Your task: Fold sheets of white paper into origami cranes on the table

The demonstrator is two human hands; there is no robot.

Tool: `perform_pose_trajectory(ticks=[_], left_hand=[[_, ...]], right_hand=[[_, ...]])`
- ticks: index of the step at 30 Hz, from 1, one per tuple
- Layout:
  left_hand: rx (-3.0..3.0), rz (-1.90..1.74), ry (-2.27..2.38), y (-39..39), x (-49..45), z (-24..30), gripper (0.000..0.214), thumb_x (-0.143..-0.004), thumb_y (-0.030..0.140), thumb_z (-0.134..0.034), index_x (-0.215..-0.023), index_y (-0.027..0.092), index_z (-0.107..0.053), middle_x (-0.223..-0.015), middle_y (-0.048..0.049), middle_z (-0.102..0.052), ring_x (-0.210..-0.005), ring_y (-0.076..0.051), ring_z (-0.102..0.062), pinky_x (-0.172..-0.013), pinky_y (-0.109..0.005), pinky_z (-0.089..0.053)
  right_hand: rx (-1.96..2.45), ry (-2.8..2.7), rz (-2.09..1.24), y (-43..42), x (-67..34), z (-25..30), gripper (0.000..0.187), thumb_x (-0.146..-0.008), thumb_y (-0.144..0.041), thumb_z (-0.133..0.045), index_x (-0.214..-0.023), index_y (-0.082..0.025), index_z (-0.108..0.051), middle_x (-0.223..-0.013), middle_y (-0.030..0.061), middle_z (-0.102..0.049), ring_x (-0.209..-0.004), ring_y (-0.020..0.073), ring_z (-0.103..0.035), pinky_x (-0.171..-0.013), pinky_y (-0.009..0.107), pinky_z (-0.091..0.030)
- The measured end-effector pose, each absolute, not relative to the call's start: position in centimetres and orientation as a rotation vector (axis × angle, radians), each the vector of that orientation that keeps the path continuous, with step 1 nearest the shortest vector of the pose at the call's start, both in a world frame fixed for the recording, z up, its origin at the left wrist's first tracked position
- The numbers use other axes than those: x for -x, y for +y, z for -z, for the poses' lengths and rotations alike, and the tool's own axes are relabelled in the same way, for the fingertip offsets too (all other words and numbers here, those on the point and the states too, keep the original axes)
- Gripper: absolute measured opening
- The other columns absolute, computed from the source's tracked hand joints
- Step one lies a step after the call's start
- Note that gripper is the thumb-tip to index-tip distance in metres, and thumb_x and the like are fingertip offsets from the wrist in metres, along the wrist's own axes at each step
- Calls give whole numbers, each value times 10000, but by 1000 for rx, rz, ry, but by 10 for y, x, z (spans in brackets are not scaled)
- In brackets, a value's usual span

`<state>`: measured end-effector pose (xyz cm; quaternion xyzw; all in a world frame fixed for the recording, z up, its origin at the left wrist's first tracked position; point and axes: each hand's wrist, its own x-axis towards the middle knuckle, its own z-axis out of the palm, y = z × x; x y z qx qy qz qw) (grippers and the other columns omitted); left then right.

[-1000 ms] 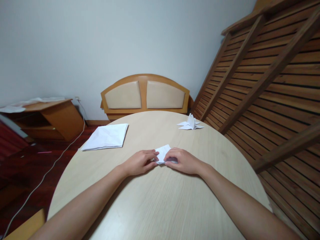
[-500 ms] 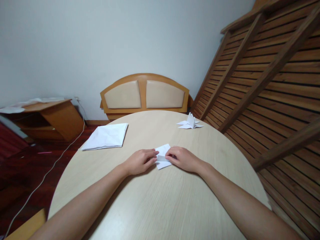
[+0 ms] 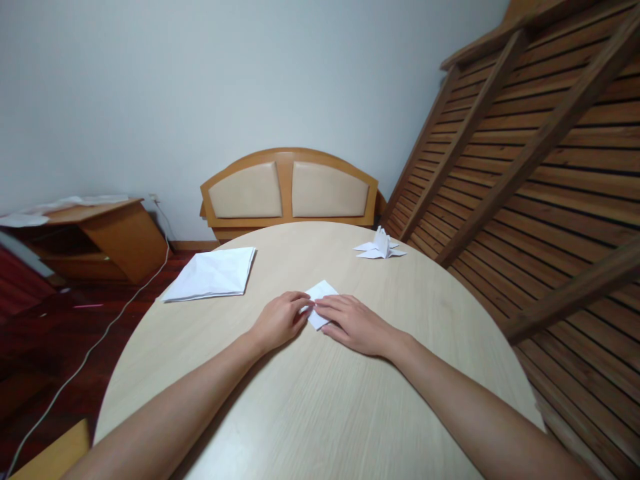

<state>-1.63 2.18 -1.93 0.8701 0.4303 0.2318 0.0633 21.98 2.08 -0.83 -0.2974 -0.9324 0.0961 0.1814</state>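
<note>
A small folded piece of white paper (image 3: 320, 293) lies on the round light-wood table (image 3: 320, 413) in front of me. My left hand (image 3: 280, 319) rests on its left edge with the fingers curled and pinched on the paper. My right hand (image 3: 350, 321) lies over its right part, fingers stretched out and pressing the paper flat. Most of the paper's near half is hidden under my fingers.
A stack of white paper sheets (image 3: 213, 273) lies at the table's left edge. A finished folded paper figure (image 3: 380, 247) sits at the far right. Behind the table stands a padded chair back (image 3: 290, 190). A slatted wooden frame (image 3: 540, 167) leans on the right.
Both hands shifted slightly left and farther away along the paper. My right hand went from curled fingers to flat fingers pressing the paper, which now looks narrower.
</note>
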Motion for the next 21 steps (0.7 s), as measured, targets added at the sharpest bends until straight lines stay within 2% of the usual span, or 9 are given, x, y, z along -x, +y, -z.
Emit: perform_pose_trajectory(ticks=[4,7,9,11,13,16,18,19,21], left_hand=[[-2649,-676,1396,23,19,21,292,-972,292,-517,-1154,225,-736,-1264,-101,-688,-1129,-263,-655,-988,-418,-529],[-2666,-599,1457,22,19,19,318,-985,307,-496,-1179,217,-732,-1292,-96,-681,-1159,-260,-648,-999,-411,-529],[-2671,-570,1474,20,18,17,333,-995,324,-481,-1184,212,-730,-1297,-95,-680,-1167,-259,-647,-1001,-407,-528],[-2674,-561,1480,19,18,16,331,-995,334,-483,-1178,216,-732,-1297,-91,-680,-1164,-259,-650,-1001,-406,-528],[-2669,-566,1480,19,17,15,323,-991,345,-495,-1162,216,-737,-1295,-90,-681,-1155,-258,-657,-999,-404,-528],[-2680,-575,1364,18,18,13,309,-992,332,-499,-1138,207,-741,-1286,-90,-687,-1143,-242,-666,-1002,-383,-522],[-2708,-568,1212,18,18,10,286,-988,313,-507,-1112,202,-740,-1274,-83,-694,-1146,-230,-665,-1008,-366,-513],[-2719,-565,1149,17,18,9,270,-985,307,-514,-1092,201,-738,-1264,-78,-699,-1141,-227,-666,-1006,-360,-511],[-2726,-564,1089,16,17,7,236,-974,303,-533,-1040,194,-731,-1239,-75,-709,-1111,-227,-676,-986,-358,-516]], right_hand=[[891,-2733,-480,14,-217,11,673,-999,-561,-442,-1558,-200,-337,-1624,122,-299,-1521,277,-225,-1244,512,-130],[957,-2759,-595,17,-224,10,755,-989,-624,-399,-1586,-186,-251,-1647,108,-220,-1537,280,-152,-1254,491,-90],[978,-2776,-622,21,-230,8,757,-981,-635,-407,-1581,-192,-273,-1645,98,-228,-1535,291,-156,-1252,487,-103],[989,-2767,-596,26,-237,4,710,-977,-615,-439,-1555,-211,-353,-1625,94,-297,-1522,307,-209,-1240,496,-146],[967,-2734,-522,29,-241,-1,591,-976,-553,-495,-1471,-231,-499,-1558,94,-439,-1473,318,-332,-1208,496,-227],[901,-2663,-431,31,-242,-9,293,-975,-390,-552,-1147,-240,-736,-1230,85,-715,-1263,287,-574,-1078,433,-395],[894,-2605,-409,31,-241,-11,231,-969,-315,-559,-937,-225,-770,-1002,74,-758,-1083,251,-657,-958,381,-461],[913,-2571,-396,32,-240,-10,224,-964,-298,-566,-897,-215,-762,-947,71,-753,-1014,238,-670,-910,366,-474],[973,-2492,-350,32,-239,-7,167,-945,-291,-599,-951,-202,-741,-975,77,-741,-970,228,-666,-880,360,-480]])
